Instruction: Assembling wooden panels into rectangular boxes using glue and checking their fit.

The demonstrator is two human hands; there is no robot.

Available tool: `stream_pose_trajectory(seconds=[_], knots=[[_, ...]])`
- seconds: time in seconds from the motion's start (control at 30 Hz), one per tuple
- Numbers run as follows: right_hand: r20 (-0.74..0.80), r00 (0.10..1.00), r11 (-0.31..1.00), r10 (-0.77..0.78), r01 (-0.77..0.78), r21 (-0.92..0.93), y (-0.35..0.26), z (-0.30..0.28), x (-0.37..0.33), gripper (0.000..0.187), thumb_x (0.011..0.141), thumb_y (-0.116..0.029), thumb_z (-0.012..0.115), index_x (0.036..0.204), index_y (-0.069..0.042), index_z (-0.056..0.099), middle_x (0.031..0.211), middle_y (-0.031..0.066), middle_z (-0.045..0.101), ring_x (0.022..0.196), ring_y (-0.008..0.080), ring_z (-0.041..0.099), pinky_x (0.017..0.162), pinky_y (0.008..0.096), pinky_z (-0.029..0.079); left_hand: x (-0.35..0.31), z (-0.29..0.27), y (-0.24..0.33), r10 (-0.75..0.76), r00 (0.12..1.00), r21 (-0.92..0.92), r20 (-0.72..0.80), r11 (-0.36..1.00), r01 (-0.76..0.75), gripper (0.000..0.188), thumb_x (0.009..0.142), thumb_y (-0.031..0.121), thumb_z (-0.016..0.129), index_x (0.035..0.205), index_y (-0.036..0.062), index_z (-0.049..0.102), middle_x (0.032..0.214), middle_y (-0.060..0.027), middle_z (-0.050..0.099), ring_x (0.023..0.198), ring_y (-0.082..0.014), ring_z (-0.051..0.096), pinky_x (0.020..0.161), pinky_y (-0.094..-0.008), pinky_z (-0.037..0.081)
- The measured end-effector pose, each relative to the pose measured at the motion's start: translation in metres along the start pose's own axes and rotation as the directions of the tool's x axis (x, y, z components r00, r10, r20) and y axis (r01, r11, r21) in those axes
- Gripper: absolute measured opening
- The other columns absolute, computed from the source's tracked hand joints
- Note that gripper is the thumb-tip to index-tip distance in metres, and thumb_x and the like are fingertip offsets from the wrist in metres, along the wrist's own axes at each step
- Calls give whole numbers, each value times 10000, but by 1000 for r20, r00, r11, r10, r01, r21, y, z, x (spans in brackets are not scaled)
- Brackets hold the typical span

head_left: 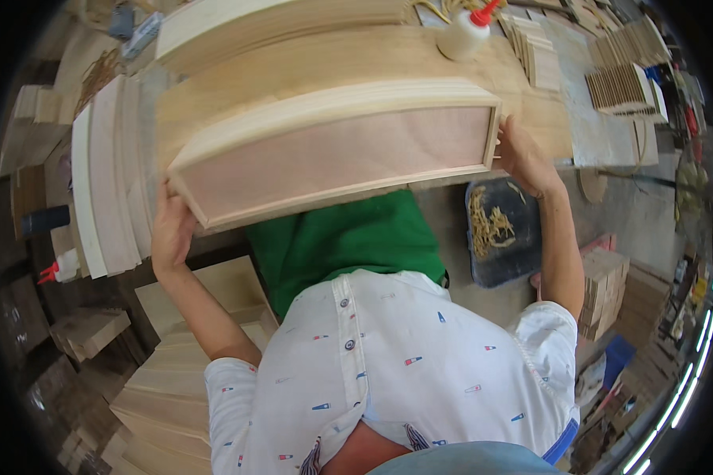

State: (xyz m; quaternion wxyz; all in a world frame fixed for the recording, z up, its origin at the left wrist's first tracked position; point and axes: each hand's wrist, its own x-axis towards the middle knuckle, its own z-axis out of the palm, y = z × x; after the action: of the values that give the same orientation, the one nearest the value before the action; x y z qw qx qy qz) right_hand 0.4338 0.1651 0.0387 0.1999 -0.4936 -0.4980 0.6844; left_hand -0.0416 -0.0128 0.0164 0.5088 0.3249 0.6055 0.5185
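A long, shallow wooden box (341, 154), like a drawer, is tilted at the near edge of the workbench. Its recessed pinkish-brown panel, framed by pale strips, faces me. My left hand (174, 226) grips the left end near the lower corner. At the opposite end my right hand (527, 158) is closed against the short side, some of its fingers hidden behind the box. A sheet of plywood (293, 63) lies on the bench beneath. Farther back rests another long pale wooden piece (277, 32).
A white glue bottle (462, 39) with a red tip stands at the back. Boards (111, 178) are stacked at left, thin slats (535, 51) at right. Below right sits a dark tray (487, 273) holding curled tan scraps. More wooden pieces (170, 380) are piled beside me at lower left.
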Motion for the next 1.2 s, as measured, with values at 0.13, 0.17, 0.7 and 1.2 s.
stream_pose_trajectory(seconds=[0.13,0.17,0.7,1.2], knots=[[-32,998,985,54,-48,165,-5,4,-1,743,944,-629,303,1389,-38,370,1303,113,512,1113,220,546,900,365,456,-1,-7,-4,-24,997,-322,-76,947,-2,596,958,425,494,1411,70,341,1372,-99,434,1266,-233,412,1020,-392,355],[-71,991,984,116,-104,147,-3,3,-1,726,939,-579,399,1414,-33,337,1378,109,459,1239,226,463,1014,393,381,0,-7,-5,-26,997,-318,-79,948,-1,596,958,425,494,1411,70,341,1372,-99,434,1266,-233,412,1020,-392,355],[94,906,830,-413,417,-370,2,-5,38,1146,587,-2,700,1517,-151,47,1540,130,186,1408,227,208,1123,331,224,42,38,7,312,941,275,130,900,-337,1001,656,74,704,1498,88,164,1534,-90,215,1408,-221,206,1131,-322,189],[174,919,922,-353,373,-101,2,-15,39,1240,578,-367,849,1514,-128,72,1514,139,231,1390,249,249,1121,363,217,39,29,6,125,992,-39,-19,991,-126,661,966,307,486,1492,66,165,1512,-117,233,1361,-231,286,1107,-346,236]])
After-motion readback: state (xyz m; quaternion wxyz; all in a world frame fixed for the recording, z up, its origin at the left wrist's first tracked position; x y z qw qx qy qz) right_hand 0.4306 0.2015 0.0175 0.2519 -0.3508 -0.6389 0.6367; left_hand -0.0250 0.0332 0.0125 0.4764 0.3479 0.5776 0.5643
